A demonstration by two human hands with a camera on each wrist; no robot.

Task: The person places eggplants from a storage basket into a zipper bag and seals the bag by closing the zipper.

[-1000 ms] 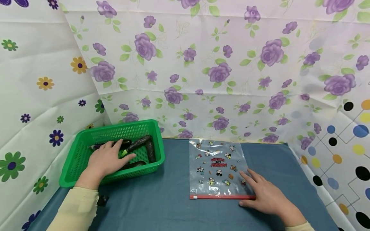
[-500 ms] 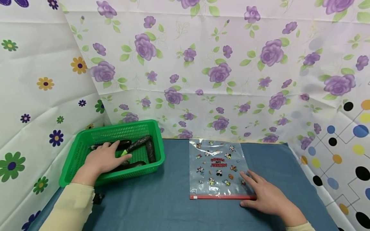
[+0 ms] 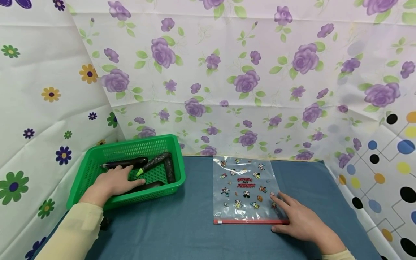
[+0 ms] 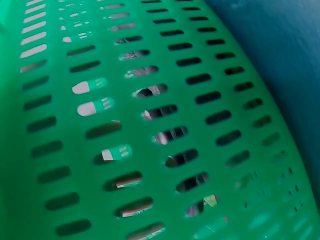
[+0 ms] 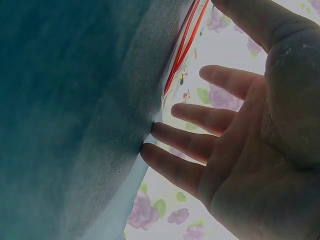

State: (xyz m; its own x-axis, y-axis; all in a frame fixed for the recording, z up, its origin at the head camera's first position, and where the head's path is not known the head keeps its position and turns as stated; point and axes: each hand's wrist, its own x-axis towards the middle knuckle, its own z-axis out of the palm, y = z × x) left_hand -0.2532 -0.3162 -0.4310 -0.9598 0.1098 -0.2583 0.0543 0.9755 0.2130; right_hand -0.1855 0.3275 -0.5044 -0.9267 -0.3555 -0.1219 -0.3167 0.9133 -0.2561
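Note:
In the head view, my left hand is inside the green plastic basket, with thumb and index finger spread apart. Dark eggplants surround it: a long eggplant behind the fingers and a near eggplant by the thumb. Its other fingertips are hidden. The left wrist view mostly shows the slotted basket wall. My right hand lies at the front right corner of a clear zip bag with cartoon prints and a red slider strip. In the right wrist view, that hand's fingers are spread, holding nothing.
A green-tipped eggplant and another dark eggplant lie at the basket's right end. Blue cloth covers the table. Flowered sheets stand at the back and left, and a dotted sheet at the right.
My left hand has drawn back toward the left and nearer side of the basket, uncovering more of the far eggplant. My right hand has barely shifted, and the bag lies as before.

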